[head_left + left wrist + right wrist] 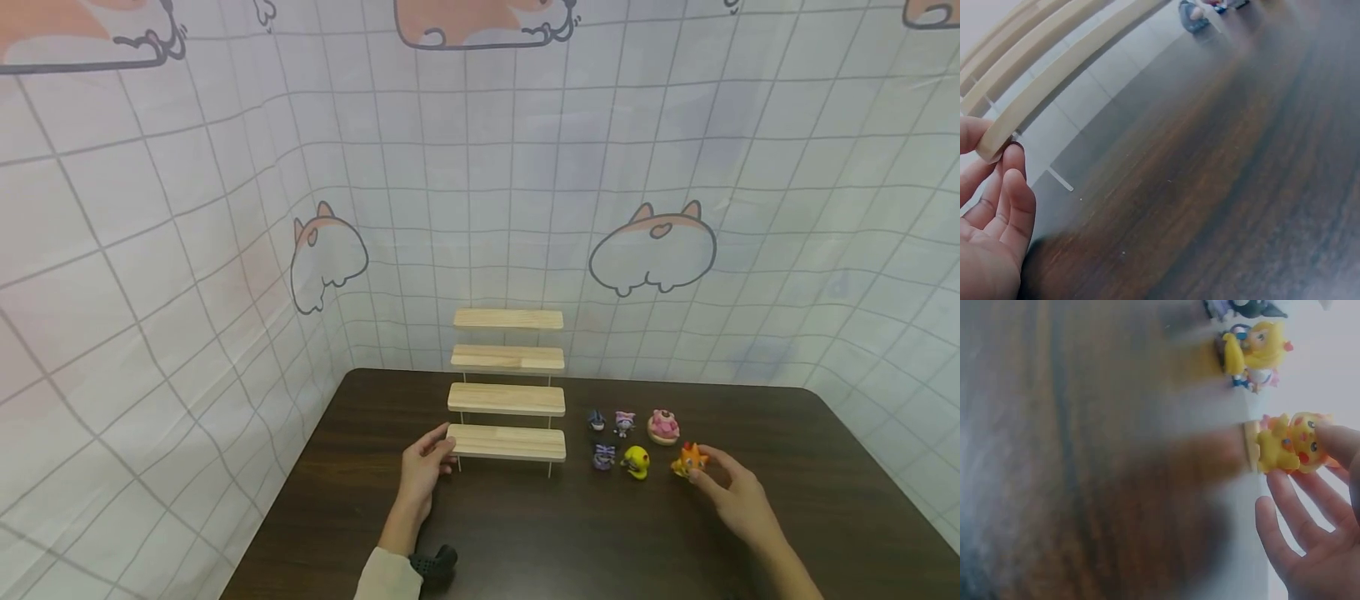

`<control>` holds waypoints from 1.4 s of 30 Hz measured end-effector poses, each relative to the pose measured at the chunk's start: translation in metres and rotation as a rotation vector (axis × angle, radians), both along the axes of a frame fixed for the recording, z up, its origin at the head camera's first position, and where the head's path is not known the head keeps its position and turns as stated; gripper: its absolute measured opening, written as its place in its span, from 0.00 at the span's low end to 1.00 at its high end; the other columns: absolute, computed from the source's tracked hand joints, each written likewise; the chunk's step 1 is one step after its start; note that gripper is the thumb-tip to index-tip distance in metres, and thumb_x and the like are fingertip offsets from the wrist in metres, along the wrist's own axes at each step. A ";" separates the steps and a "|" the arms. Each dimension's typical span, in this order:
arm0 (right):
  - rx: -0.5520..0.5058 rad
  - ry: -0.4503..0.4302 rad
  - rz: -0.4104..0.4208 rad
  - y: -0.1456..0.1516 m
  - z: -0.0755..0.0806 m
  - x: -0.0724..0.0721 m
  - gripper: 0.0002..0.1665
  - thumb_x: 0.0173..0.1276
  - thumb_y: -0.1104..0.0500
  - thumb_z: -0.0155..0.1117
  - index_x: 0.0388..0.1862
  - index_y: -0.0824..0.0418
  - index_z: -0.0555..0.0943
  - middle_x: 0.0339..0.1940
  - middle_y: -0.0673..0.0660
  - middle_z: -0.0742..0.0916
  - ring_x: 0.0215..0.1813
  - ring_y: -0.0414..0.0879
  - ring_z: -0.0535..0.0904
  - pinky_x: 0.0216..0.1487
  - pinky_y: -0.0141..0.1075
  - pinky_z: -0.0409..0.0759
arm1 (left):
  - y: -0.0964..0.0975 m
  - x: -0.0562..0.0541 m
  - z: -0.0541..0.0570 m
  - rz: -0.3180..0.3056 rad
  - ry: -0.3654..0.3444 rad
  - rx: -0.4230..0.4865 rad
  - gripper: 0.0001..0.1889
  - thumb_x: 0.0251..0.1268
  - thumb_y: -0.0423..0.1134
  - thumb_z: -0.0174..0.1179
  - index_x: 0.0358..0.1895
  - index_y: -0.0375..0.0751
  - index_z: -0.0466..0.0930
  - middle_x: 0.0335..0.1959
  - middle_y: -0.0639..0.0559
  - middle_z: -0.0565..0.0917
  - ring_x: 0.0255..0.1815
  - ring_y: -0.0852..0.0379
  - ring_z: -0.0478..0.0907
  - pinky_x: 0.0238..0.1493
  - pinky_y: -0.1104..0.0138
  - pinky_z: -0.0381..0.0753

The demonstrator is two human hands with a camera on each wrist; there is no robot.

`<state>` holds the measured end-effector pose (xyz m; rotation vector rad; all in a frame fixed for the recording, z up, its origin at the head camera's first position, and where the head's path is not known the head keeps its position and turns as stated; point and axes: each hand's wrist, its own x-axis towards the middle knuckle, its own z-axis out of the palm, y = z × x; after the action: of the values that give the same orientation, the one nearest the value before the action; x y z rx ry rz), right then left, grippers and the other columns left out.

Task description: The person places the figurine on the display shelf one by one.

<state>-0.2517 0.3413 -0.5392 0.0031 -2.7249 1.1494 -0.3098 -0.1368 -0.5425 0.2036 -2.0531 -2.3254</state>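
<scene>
A wooden tiered display stand (508, 442) with several pale boards stands on the dark table. My left hand (423, 467) pinches the left end of its lowest board, thumb on top and fingers below, as the left wrist view (997, 140) also shows. To the right, my right hand (738, 496) holds an orange and yellow toy figurine (689, 460) between thumb and fingers. Seen in the right wrist view, this figurine (1285, 444) has a yellow body and a round face with red cheeks; the thumb covers part of its head.
Between the stand and my right hand are a yellow-haired figurine (636, 462), a pink figurine (663, 426) on a tan base, a pink and white one (624, 423), and small dark ones (603, 456). A grid-patterned cloth (525, 167) hangs behind the table (525, 533).
</scene>
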 end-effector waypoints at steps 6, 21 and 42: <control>-0.038 0.012 0.024 -0.005 0.009 0.003 0.32 0.80 0.48 0.58 0.74 0.66 0.68 0.64 0.77 0.79 0.61 0.74 0.78 0.52 0.61 0.82 | -0.002 -0.008 -0.016 0.010 0.008 0.024 0.25 0.72 0.36 0.64 0.69 0.34 0.75 0.34 0.58 0.86 0.32 0.60 0.83 0.33 0.71 0.82; -0.049 0.068 0.071 -0.022 0.030 0.001 0.31 0.80 0.50 0.58 0.73 0.66 0.69 0.59 0.73 0.83 0.57 0.69 0.83 0.48 0.46 0.86 | -0.003 -0.006 -0.017 0.007 0.039 0.041 0.24 0.71 0.37 0.65 0.68 0.34 0.76 0.40 0.54 0.88 0.35 0.61 0.84 0.37 0.71 0.83; -0.120 0.129 0.171 -0.057 0.065 -0.007 0.29 0.80 0.53 0.59 0.73 0.63 0.71 0.59 0.69 0.82 0.48 0.24 0.77 0.42 0.31 0.84 | -0.007 -0.005 -0.020 -0.004 0.052 0.087 0.24 0.70 0.36 0.67 0.67 0.33 0.77 0.41 0.54 0.89 0.36 0.62 0.85 0.37 0.71 0.84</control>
<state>-0.2586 0.2838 -0.4741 0.2881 -2.5798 1.3074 -0.3151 -0.1441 -0.5621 0.1400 -1.9330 -2.3984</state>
